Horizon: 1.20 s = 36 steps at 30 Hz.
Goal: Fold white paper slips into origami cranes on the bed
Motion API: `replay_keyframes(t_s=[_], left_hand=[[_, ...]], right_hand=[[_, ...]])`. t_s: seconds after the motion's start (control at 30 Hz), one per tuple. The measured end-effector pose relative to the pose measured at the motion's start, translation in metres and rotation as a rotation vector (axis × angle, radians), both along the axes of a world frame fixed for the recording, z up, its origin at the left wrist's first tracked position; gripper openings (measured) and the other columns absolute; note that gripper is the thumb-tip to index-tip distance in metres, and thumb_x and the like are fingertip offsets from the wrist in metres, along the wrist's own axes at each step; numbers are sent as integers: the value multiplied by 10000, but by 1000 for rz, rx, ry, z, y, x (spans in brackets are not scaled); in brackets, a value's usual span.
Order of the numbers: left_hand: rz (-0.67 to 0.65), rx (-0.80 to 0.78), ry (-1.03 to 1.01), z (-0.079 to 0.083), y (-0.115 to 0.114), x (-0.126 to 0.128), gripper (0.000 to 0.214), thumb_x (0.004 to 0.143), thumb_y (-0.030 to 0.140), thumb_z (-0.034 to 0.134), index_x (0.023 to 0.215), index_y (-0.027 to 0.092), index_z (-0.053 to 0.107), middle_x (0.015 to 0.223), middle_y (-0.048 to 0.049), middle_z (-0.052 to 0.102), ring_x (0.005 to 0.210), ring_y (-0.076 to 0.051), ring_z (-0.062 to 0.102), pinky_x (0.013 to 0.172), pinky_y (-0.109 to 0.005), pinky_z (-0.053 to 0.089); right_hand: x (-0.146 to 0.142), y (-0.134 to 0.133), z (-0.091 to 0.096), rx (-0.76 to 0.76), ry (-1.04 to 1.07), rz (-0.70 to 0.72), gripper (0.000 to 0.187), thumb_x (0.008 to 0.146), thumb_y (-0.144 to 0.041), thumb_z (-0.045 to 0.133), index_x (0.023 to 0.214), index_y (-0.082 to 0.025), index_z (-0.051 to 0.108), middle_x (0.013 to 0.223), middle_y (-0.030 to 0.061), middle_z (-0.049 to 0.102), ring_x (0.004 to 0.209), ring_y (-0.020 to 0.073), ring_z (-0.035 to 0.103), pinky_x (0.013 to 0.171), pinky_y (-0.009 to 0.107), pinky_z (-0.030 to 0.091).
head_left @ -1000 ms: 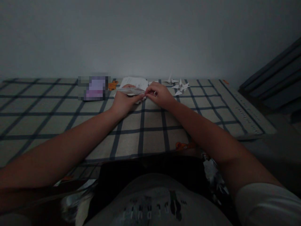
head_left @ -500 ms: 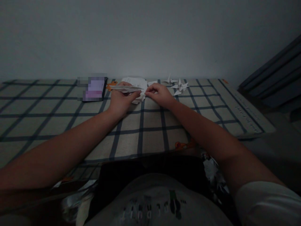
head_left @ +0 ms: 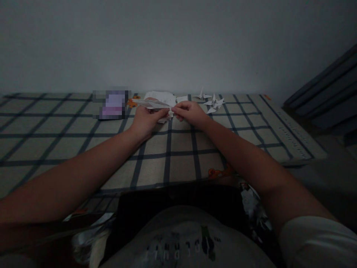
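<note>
In dim light, my left hand (head_left: 145,120) grips a narrow folded piece of white paper (head_left: 153,104) held flat above the checked cloth (head_left: 167,149). My right hand (head_left: 189,113) pinches the right tip of the same folded paper with fingers pressed together. Both hands meet near the far middle of the cloth. Under and behind them lies a small stack of white paper sheets (head_left: 163,97).
Several finished white paper cranes (head_left: 213,103) stand to the right of my hands near the wall. A blurred purple object (head_left: 111,104) lies to the left. An orange patch (head_left: 133,101) shows on the cloth. A dark slatted frame (head_left: 326,96) rises at the right.
The folded paper has shifted slightly between my hands. My right hand drew in from over the paper's end to pinch its right tip. Both arms stay in place.
</note>
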<state>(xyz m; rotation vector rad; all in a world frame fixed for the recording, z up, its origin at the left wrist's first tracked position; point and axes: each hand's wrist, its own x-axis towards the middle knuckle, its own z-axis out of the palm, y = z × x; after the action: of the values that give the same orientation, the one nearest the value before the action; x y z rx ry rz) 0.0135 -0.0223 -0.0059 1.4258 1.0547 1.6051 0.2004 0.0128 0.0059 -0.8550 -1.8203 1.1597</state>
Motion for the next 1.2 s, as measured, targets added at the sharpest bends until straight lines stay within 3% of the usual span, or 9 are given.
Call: replay_keyframes(t_s=[0.17,0.43,0.7,0.93,1.2], left_hand=[[-3,-24,-9,-3,1,-1,343,651,227,852,876,208,593,801,3,704,707,-163,694,667,-282,573],[-38,-65,-23,5,-5,3,297,649,226,846,829,195,611,768,-4,707,674,-164,688,659,-289,579],[40,-52,-5,7,-7,5,257,670,187,833,804,207,615,785,-18,700,701,-168,687,653,-282,571],[-19,-54,-2,3,-4,4,241,673,245,839,849,194,683,854,-46,754,740,-168,702,696,-275,596],[-1,-52,-9,4,-6,6,282,646,231,856,890,181,723,935,-68,786,806,-189,733,739,-288,619]], right_hand=[[1,-1,3,-25,7,-6,211,910,-309,715,813,-126,679,659,-11,631,577,65,534,564,184,465],[1,-1,2,-6,-33,-18,230,901,-344,723,838,-126,685,690,2,653,603,74,546,573,194,467],[-3,-1,-1,28,-31,-38,217,920,-320,697,811,-135,662,681,-5,634,608,77,542,577,201,435],[-4,-5,1,-62,4,-15,235,897,-334,726,787,-145,640,668,-12,630,580,74,539,562,190,466],[-5,-9,7,-107,-6,-40,189,914,-224,684,757,-132,636,638,-18,614,559,58,517,556,174,458]])
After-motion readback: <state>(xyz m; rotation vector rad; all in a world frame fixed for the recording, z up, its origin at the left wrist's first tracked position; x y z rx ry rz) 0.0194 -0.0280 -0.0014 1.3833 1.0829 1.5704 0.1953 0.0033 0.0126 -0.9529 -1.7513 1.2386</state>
